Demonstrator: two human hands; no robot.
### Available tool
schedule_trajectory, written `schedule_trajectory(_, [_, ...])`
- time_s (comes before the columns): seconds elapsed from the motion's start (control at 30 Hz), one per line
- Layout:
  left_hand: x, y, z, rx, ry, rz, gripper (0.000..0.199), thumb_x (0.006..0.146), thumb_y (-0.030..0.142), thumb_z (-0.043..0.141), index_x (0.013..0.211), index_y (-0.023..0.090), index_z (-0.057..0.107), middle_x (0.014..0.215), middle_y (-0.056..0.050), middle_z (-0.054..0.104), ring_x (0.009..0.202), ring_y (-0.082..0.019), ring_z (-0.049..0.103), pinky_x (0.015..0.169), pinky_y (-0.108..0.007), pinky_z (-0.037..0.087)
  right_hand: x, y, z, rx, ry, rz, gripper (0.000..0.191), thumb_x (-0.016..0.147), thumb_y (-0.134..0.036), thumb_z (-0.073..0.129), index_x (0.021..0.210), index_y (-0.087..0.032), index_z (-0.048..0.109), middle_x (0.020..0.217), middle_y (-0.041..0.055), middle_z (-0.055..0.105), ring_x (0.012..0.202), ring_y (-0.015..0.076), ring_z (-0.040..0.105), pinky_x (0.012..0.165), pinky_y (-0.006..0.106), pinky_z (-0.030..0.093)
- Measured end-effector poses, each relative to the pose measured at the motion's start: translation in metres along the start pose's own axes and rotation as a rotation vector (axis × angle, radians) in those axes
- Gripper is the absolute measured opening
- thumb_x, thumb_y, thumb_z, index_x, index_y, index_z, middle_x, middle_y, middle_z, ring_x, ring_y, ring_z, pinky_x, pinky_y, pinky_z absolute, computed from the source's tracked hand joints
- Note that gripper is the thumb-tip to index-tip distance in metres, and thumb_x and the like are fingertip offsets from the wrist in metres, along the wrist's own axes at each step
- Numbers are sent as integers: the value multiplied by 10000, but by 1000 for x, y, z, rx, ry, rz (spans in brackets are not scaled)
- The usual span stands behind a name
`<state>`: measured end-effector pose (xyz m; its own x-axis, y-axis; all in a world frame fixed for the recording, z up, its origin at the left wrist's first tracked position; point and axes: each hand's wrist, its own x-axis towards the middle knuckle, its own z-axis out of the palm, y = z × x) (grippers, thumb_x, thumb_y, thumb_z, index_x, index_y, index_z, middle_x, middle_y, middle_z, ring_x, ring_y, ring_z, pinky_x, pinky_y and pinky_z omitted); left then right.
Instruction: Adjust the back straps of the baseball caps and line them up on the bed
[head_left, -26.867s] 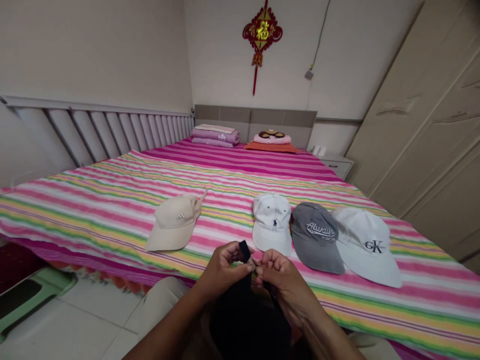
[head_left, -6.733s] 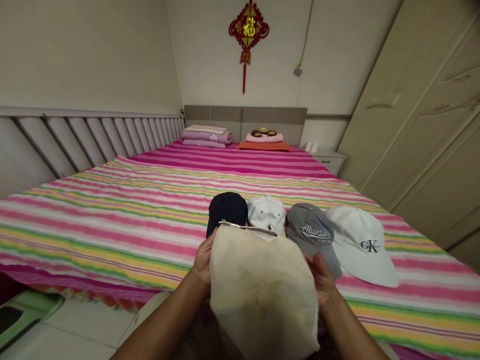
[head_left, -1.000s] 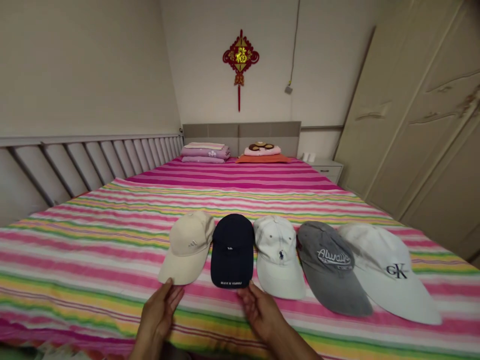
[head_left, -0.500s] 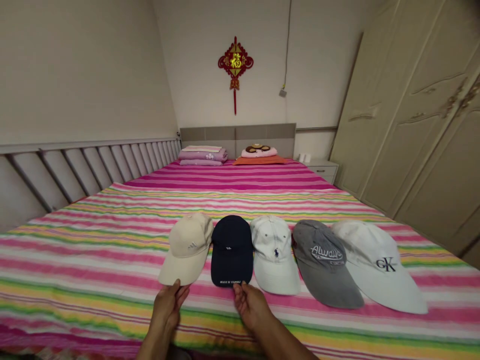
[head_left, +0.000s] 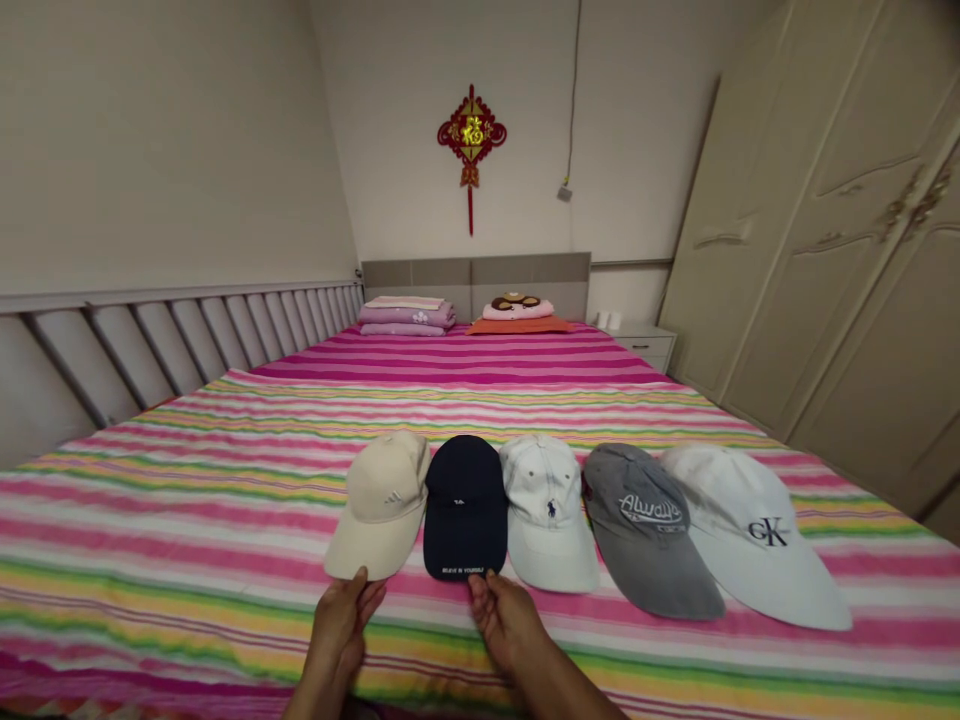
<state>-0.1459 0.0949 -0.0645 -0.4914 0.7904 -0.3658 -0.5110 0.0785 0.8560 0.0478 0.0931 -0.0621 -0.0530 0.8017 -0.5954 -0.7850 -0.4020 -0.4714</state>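
Several caps lie in a row on the striped bedspread [head_left: 187,540], brims toward me. At the left end is a beige cap [head_left: 381,500]; my left hand [head_left: 341,620] pinches the front edge of its brim. Beside it sits a navy cap [head_left: 465,505], its brim edge held between the thumb and fingers of my right hand [head_left: 510,620]. Further right are a white cap with a small dark logo [head_left: 550,510], a grey cap with white lettering [head_left: 649,530] and a white cap with dark letters [head_left: 757,530], which touches the grey one.
Folded bedding [head_left: 409,315] and a pink and orange pile [head_left: 517,318] rest by the headboard [head_left: 525,275]. A slatted rail [head_left: 187,340] runs along the left side. A nightstand [head_left: 646,345] and a wardrobe [head_left: 795,250] stand at the right.
The beige cap has shifted slightly right, nearer the navy cap, with my left hand on its brim. My right hand stays at the navy brim. The view has tilted a little.
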Motion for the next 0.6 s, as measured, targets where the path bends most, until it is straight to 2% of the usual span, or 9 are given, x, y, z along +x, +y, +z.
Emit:
schedule_trajectory(0.23, [-3, -3, -4, 1, -23, -9, 170, 749, 29, 512, 881, 133, 541, 734, -42, 651, 598, -126, 637, 587, -246, 525, -6, -1, -14, -80, -109, -35, 156, 643, -179, 627, 578, -152, 488, 436, -8, 571, 387, 68, 501, 394, 149, 394])
schedule_trajectory(0.4, [-11, -9, -5, -13, 2, -13, 84, 744, 48, 528, 742, 131, 528, 725, -35, 641, 675, -130, 642, 614, -236, 520, -17, -4, -32, -179, -179, -47, 311, 510, -284, 731, 671, -148, 503, 469, -2, 596, 370, 62, 492, 354, 137, 339])
schedule_trajectory(0.6, [-32, -35, -19, 51, 31, -74, 192, 699, 65, 559, 859, 170, 552, 746, -44, 672, 715, -153, 646, 597, -227, 501, -23, -3, -57, -281, -194, -71, 426, 426, -395, 761, 631, -160, 469, 408, 15, 581, 287, 96, 468, 298, 169, 311])
